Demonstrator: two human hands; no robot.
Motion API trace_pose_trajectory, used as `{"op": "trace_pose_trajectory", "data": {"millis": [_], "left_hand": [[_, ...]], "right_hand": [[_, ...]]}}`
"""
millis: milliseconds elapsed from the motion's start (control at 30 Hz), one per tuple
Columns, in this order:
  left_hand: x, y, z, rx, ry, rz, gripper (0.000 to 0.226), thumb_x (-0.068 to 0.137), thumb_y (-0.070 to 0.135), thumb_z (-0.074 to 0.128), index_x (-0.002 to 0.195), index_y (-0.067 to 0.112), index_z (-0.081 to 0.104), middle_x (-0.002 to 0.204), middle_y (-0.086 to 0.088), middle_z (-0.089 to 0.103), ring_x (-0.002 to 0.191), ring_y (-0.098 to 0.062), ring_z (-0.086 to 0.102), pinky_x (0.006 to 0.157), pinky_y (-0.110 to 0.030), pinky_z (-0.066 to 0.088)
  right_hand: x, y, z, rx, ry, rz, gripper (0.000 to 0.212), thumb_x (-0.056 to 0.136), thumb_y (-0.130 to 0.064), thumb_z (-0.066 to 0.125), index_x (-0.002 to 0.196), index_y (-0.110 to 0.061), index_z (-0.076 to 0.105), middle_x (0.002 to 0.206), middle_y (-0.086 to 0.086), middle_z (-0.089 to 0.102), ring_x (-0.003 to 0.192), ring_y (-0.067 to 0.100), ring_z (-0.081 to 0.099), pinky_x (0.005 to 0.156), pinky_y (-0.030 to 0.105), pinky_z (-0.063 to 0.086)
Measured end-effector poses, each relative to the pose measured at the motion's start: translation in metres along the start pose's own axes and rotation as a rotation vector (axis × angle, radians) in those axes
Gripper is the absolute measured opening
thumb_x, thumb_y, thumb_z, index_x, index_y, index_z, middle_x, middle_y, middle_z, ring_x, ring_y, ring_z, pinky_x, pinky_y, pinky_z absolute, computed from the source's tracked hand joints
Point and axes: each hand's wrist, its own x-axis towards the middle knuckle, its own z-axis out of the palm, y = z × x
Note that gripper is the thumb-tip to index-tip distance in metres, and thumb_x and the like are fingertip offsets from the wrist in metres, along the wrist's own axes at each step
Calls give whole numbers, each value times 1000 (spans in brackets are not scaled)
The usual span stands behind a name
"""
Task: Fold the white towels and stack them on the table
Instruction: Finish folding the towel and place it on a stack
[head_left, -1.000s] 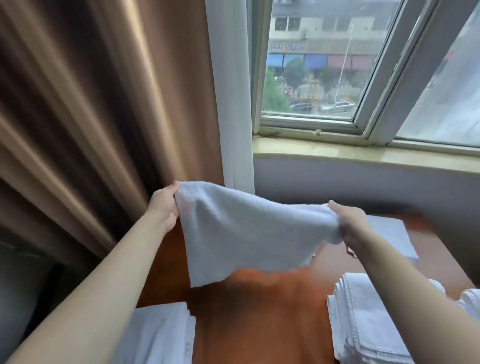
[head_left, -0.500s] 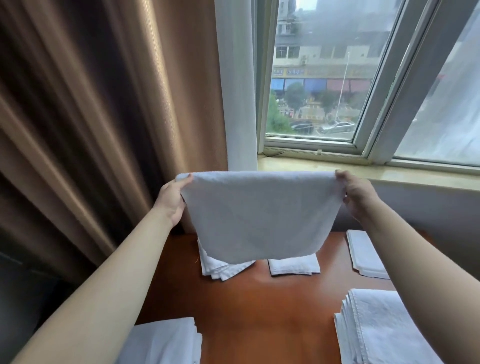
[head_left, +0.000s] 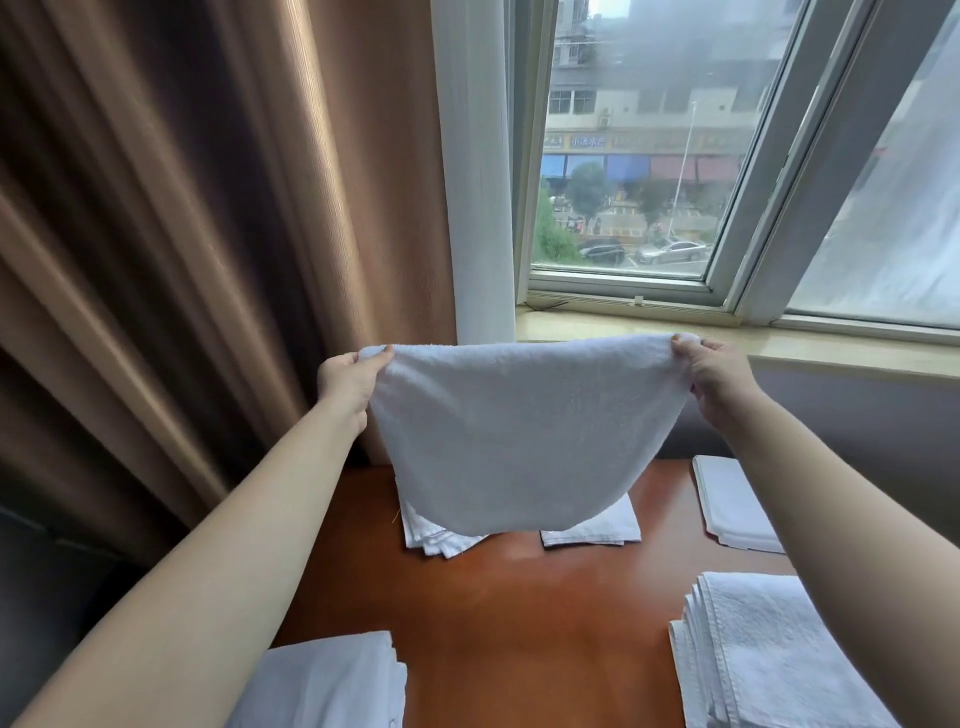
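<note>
A white towel (head_left: 519, 431) is held up in the air above the far part of the tabletop (head_left: 519, 623), stretched between the two hands. Its upper left corner is pinched by the left hand (head_left: 349, 378), thumb on the near side, and its upper right corner is pinched by the right hand (head_left: 719, 378) in the same manner. The top edge is drawn nearly level, while the lower edge hangs in a rounded curve clear of the wood.

Behind and below the hanging cloth, a loosely folded pile of towels (head_left: 434, 538) is seen lying on the tabletop, with a small folded towel (head_left: 602, 527) just beside it to the right; both are partly hidden by the held towel. Further right, a flat folded towel (head_left: 732, 504) is laid near the far edge. A thick stack of folded towels (head_left: 769, 654) is placed at the near right, and another stack (head_left: 332, 686) at the near left.

No containers are visible. A brown curtain (head_left: 182, 234) is hung to the left, and a window (head_left: 649, 156) with its sill (head_left: 623, 325) is set behind the tabletop.
</note>
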Motion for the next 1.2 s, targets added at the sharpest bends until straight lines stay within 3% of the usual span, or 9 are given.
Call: {"op": "trace_pose_trajectory", "data": {"millis": [67,167,333,500,733,867,1000,1100,1200], "left_hand": [[0,-5,-1,6,42,5,24,81,25,84,85,10,66,103,-9,73,105,-26,70,101,-43,55],[-3,-12,-2,2,88,25,24,80,22,86,88,14,64,103,-8,72,102,-25,69,100,-44,55],[-6,-28,-10,57,62,126,39,77,14,85,111,19,66,95,-4,73,82,-8,67,86,-26,57],[-8,-45,-20,326,-137,227,53,70,5,88,119,20,73,112,-4,73,105,-15,65,96,-27,52],[-14,-66,-31,729,-97,465,8,88,22,76,95,19,78,92,0,67,85,-16,58,76,-28,43],[-20,-68,-38,623,-352,85,10,90,16,73,80,14,71,85,-3,68,86,-17,62,78,-23,49],[-29,-67,-58,736,-910,-419,11,87,20,75,86,11,70,95,-11,72,96,-26,70,104,-42,52],[-34,-65,-67,812,-1162,-540,30,78,28,79,100,7,77,102,-14,74,94,-26,72,97,-40,53],[-33,-70,-72,711,-1164,-575,59,79,29,75,125,-7,65,115,-20,69,101,-27,67,94,-36,52]], "right_hand": [[1,9,-1,-17,23,-11,8,97,-14,65,97,-7,65,95,12,54,91,24,47,75,35,40],[-3,16,-4,-38,136,-48,36,92,-11,71,125,-7,57,107,9,60,93,17,58,83,27,47],[-13,30,-9,-148,54,-157,23,89,5,62,105,-10,69,92,8,63,80,15,54,70,20,43],[-25,42,-17,-236,-119,-151,49,78,19,65,116,-11,70,93,4,65,80,14,60,78,19,52],[-35,58,-30,-822,-16,-373,16,91,-13,68,103,-8,77,97,5,60,97,25,60,80,23,37],[-45,66,-47,-856,-204,-225,13,90,-12,70,94,1,72,117,15,64,111,34,56,94,34,43],[-65,77,-80,-621,-544,227,18,92,-7,58,76,-9,65,89,13,56,84,27,50,81,40,40],[-74,86,-105,-459,-629,495,20,92,-7,51,102,-2,67,101,22,67,91,30,62,87,40,51],[-75,97,-119,-418,-613,584,33,90,-11,51,117,2,64,111,24,70,98,32,63,88,41,51]]}}
